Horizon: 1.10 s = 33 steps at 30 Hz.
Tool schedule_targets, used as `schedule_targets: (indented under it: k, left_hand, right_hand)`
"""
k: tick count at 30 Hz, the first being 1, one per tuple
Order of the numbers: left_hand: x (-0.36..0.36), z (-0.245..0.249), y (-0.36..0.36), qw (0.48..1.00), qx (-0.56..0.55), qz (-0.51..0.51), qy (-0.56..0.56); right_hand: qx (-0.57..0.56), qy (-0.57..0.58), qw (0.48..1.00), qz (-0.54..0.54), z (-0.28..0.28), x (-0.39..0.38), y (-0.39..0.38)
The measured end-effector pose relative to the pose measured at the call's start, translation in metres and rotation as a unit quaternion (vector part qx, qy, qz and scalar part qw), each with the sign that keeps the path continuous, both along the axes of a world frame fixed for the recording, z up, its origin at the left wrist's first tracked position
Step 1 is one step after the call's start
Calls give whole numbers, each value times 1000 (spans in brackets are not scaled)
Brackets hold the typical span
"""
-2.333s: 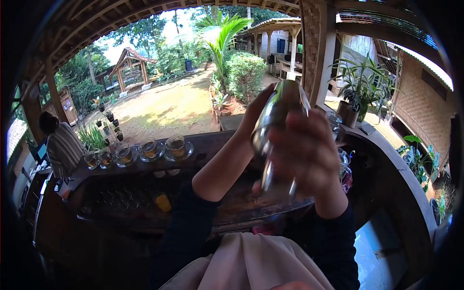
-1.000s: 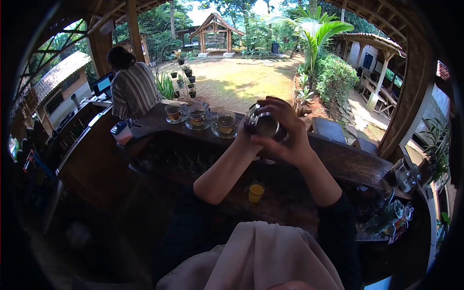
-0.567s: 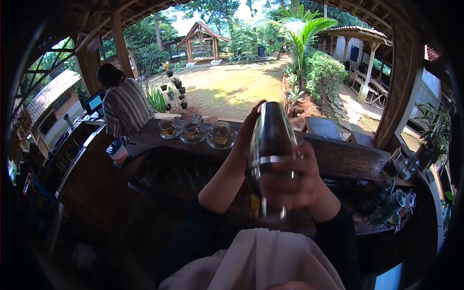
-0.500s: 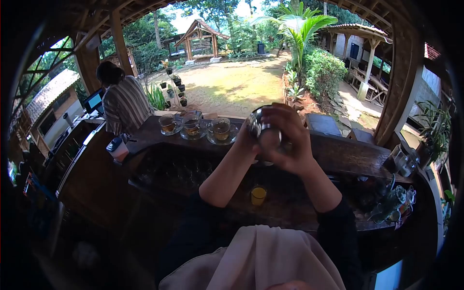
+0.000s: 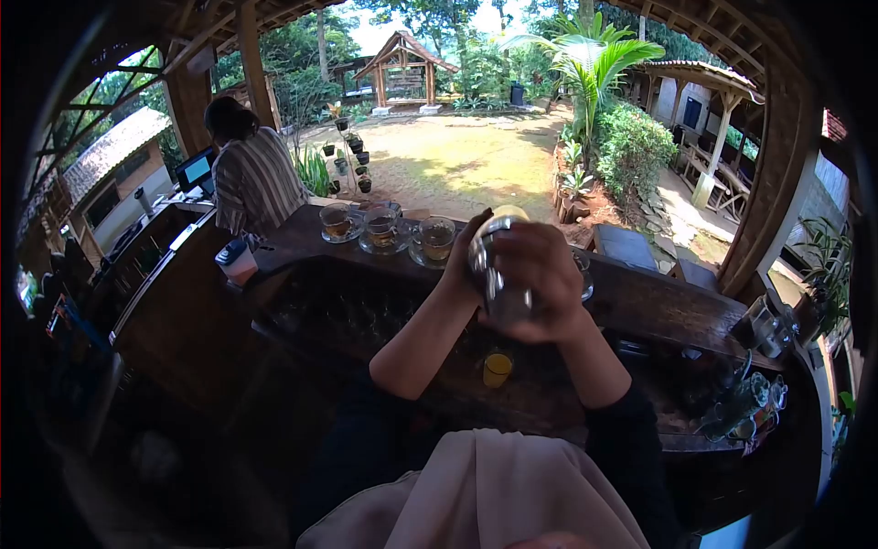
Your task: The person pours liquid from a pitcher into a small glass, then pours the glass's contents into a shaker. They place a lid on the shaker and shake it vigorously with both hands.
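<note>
In front of me, above the counter, both my hands are wrapped round a shiny metal shaker (image 5: 508, 308). My left hand (image 5: 465, 259) grips its left side, and my right hand (image 5: 547, 279) covers its right side with blurred fingers. A pale yellowish top shows at the shaker's upper end. Below, on the lower counter, stands a small glass of yellow-orange liquid (image 5: 497, 370). Three glass cups on saucers, a left one (image 5: 337, 222), a middle one (image 5: 381, 229) and a right one (image 5: 433, 240), are lined up on the upper ledge left of my hands.
The dark wooden counter (image 5: 658, 293) curves across in front of me. Glassware (image 5: 750, 398) crowds its right end, near a clear jar (image 5: 768, 328). A container with a dark lid (image 5: 238, 263) stands at left, close to a person in a striped shirt (image 5: 261, 183) facing a screen.
My hands have tilted the shaker and shifted with it, so its pale top now shows above my fingers. The view has swung slightly to the left.
</note>
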<state>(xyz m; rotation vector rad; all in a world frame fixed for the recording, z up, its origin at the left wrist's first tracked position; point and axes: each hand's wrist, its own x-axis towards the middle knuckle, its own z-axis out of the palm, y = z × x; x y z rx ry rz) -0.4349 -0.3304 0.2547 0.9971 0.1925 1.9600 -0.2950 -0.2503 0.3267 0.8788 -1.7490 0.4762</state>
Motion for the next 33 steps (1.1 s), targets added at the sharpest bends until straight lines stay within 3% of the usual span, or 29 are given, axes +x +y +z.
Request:
schedule_targets:
  k: [1,3,5,6,7,8,9,10,11,12,13,14,15,16,17,18,19,20,21,22,23,25,26,27,28,29,30,31,33]
  left_hand:
    - [0,-5,11,959,-115,258,24]
    - [9,7,9,971,-84,151,-165]
    - [9,24,-22,972,-46,-167,-158]
    - [34,57,-42,981,-81,-133,-111]
    - [67,78,-53,975,-79,-90,-186]
    - [83,78,-50,995,79,28,-58]
    - [92,77,-41,958,235,144,72]
    - [86,78,-31,923,308,179,142]
    - [72,78,-27,924,309,178,141]
    - [53,73,-24,981,189,18,44]
    - [28,62,-17,987,59,-141,-58]
    - [-25,28,25,995,36,-62,-67]
    - [-62,-3,60,997,13,17,-76]
    - [3,45,32,970,-116,214,-26]
    - [8,59,22,970,-106,218,-17]
    - [3,73,11,997,-62,-13,-39]
    - [5,78,-2,967,-23,-245,-69]
    - [29,97,-19,981,-46,-180,-59]
    - [70,104,-25,988,136,39,57]
    - [75,110,-19,950,250,106,156]
    - [78,112,-15,885,354,171,248]
    - [43,99,-12,984,129,93,82]
    - [11,90,3,998,28,-52,-30]
    - [1,82,16,987,49,-150,18]
    - [8,84,29,996,-52,-21,-64]
    - [11,86,35,972,-151,112,-141]
    - [14,77,28,979,-74,187,-23]
    - [16,83,12,978,-74,192,-24]
    - [41,110,-27,998,-27,-5,64]
  right_hand:
    - [-124,-92,988,-17,-3,-18,-2]
    - [-105,-86,990,-29,0,-7,-4]
    - [21,-21,999,-16,19,23,-19]
    - [135,19,990,-22,21,48,-30]
    - [198,155,968,-4,17,64,-42]
    - [321,281,904,33,18,70,-42]
    - [312,382,862,116,20,64,-45]
    - [254,413,864,133,15,54,-44]
    - [194,440,864,151,9,41,-40]
    - [195,308,927,84,11,35,-19]
    - [190,166,967,17,16,26,2]
    - [46,49,998,-16,21,0,5]
    - [-97,-72,992,-48,24,-15,3]
    - [-96,-75,992,-45,22,-7,0]
    - [-43,-38,997,-41,30,3,-3]
    - [10,4,999,-37,39,15,-6]
    - [133,64,988,-44,41,39,-16]
    - [234,152,960,-35,41,66,-29]
    - [282,285,916,19,37,75,-38]
    - [286,399,864,112,37,72,-44]
    - [289,399,863,113,38,69,-38]
    - [207,273,937,62,41,57,-15]
    - [215,127,968,14,55,37,7]
    - [62,33,998,9,59,12,7]
    - [-108,-88,990,-26,54,-7,6]
    - [-111,-88,990,-25,54,1,3]
    - [-25,-30,998,-43,57,16,-3]
    - [62,30,996,-61,57,30,-10]
    - [280,227,930,-69,38,72,-30]
